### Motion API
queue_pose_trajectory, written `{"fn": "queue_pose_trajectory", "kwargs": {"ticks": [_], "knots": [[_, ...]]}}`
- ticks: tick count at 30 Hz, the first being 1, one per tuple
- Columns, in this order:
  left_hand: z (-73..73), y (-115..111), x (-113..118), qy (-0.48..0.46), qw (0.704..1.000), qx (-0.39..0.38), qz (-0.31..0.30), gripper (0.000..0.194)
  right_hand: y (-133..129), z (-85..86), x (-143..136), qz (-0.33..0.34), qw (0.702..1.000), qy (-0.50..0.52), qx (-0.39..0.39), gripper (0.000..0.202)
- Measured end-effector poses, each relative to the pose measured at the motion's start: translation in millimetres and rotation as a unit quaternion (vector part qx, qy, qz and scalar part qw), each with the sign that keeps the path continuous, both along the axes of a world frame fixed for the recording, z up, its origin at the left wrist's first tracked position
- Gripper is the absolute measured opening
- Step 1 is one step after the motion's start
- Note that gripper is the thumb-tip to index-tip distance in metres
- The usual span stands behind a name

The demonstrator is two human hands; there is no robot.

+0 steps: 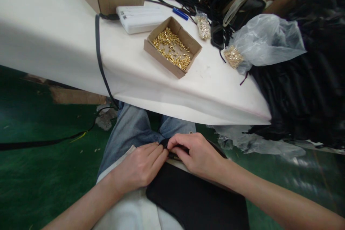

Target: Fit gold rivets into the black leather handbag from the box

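A black flat piece [199,197], looking like part of a bag, lies across my lap with its upper edge raised between my hands. My left hand [141,163] is closed on that edge, its fingertips pinching the black material. Close beside it, my right hand [195,151] pinches the same edge between thumb and forefinger. The fingertips of both hands nearly touch. Whether a small part sits between them is hidden. An open cardboard box [164,61] of small gold metal pieces [172,48] stands on the white table beyond my hands.
On the white table [129,68] are another box [115,3] of gold pieces, a white device [142,19], a blue object [180,13] and clear bags [269,39] with small parts. Black material [304,90] is heaped at the right. A dark strap [99,55] hangs over the table edge.
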State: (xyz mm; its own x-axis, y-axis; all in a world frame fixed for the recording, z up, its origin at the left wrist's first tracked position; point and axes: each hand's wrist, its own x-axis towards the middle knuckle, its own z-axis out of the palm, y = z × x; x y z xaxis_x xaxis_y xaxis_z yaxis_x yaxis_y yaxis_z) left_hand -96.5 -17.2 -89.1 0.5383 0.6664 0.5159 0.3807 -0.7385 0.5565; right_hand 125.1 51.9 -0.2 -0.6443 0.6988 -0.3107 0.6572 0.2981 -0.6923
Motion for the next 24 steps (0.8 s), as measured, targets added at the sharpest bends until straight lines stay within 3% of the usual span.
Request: {"fn": "queue_pose_trajectory", "kwargs": {"ticks": [5,11,18,24], "knots": [[0.3,1,1,-0.004,1.0,0.0,0.004,0.023,-3,-2.7,-1,0.001,1.0,-0.005,0.014,0.024],[2.2,3,4,-0.01,1.0,0.002,0.011,0.022,-5,-2.9,-1,-0.049,0.999,-0.002,0.013,0.026],[-8.3,-3,10,-0.03,0.999,-0.002,0.044,0.017,-1,1.3,1,-0.026,1.0,0.006,0.004,0.027],[-7.4,-3,12,-0.037,0.998,-0.007,0.053,0.014,-1,3.2,1,-0.017,1.0,0.01,0.003,0.027]]}}
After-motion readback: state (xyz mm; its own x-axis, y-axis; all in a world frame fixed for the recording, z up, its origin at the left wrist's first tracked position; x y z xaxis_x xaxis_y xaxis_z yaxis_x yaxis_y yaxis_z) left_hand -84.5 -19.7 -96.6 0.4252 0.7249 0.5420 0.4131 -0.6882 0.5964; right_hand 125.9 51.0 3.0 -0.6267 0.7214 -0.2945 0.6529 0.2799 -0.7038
